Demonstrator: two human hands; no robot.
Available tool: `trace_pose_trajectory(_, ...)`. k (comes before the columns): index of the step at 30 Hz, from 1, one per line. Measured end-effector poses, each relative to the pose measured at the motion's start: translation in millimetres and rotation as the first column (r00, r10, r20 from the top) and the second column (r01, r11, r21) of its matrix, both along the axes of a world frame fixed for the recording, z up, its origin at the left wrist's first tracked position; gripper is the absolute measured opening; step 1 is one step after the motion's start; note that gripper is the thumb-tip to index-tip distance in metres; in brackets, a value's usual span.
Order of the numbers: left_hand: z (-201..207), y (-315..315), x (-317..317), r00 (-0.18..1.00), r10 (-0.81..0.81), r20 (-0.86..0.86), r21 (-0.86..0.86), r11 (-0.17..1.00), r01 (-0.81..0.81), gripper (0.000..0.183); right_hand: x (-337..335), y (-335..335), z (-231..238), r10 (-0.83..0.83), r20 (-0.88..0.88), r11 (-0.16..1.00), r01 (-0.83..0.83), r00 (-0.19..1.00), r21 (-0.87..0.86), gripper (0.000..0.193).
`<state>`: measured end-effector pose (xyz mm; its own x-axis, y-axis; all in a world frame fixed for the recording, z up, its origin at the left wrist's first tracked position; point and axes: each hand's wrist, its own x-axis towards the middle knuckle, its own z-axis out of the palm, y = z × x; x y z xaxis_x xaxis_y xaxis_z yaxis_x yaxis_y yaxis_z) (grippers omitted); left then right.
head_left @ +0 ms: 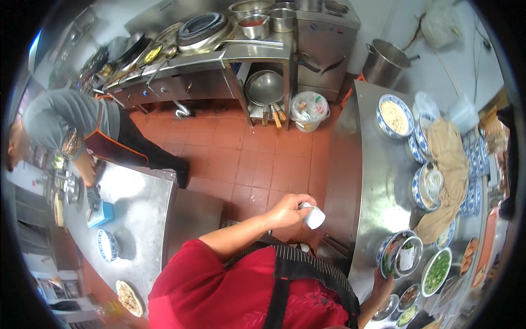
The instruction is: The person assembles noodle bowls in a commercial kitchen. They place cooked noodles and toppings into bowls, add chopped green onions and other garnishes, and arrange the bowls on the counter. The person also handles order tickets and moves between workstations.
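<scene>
My left hand (293, 209) is held out over the floor, fingers closed on a small white slip (314, 218) that looks like folded paper. At the counter on the right, my right hand (382, 282) grips the near side of a blue-and-white bowl (382, 255); its fingers are partly hidden. Dark and green food shows inside that bowl. A round, shiny bowl (418, 253) overlaps its right side, with a white slip (406, 256) in it. Close by are an oval dish of chopped greens (437, 271) and small metal bowls (387, 307).
The steel counter (370, 181) on the right carries patterned bowls and a tan cloth (446, 159). A co-worker (82, 120) bends over the left steel table (139, 203), one gloved hand at a blue box (101, 214). Ahead stand a stove (181, 82) and a waste bucket (308, 122).
</scene>
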<state>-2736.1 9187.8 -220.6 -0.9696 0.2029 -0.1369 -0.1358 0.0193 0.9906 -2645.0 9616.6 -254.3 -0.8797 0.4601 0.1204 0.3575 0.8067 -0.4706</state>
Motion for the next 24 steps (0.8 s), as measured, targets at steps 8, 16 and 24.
trace_pose_trajectory(8,-24,-102,37,0.960,0.268,-0.074,-0.057,0.960,-0.273,0.014,-28,-31,11,0.138,-0.179,0.721,-0.223,0.974,-0.656,0.041)
trace_pose_trajectory(16,-37,-173,93,0.792,0.606,-0.078,-0.020,0.793,-0.609,0.019,-130,-173,46,0.443,0.018,0.271,-0.115,0.896,-0.956,0.047)
trace_pose_trajectory(24,-38,-166,209,0.185,0.983,0.005,-0.131,0.184,-0.974,0.026,-217,-419,26,0.926,0.034,0.130,-0.232,0.377,-0.964,0.039)
